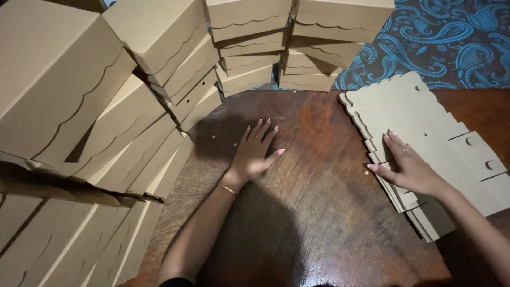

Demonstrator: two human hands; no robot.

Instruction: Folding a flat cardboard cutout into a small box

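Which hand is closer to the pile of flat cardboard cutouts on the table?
Right. The right hand rests on the stack of flat cardboard blanks; the left hand lies flat on the wooden table, well to the stack's left.

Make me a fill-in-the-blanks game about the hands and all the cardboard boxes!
1. The left hand lies flat on the bare wooden ____.
2. The right hand rests on a stack of ____ cardboard box blanks.
3. The folded boxes have lids with a ____ edge.
4. Behind the table lies a blue ____-patterned cloth.

Missing words: table; flat; scalloped; paisley
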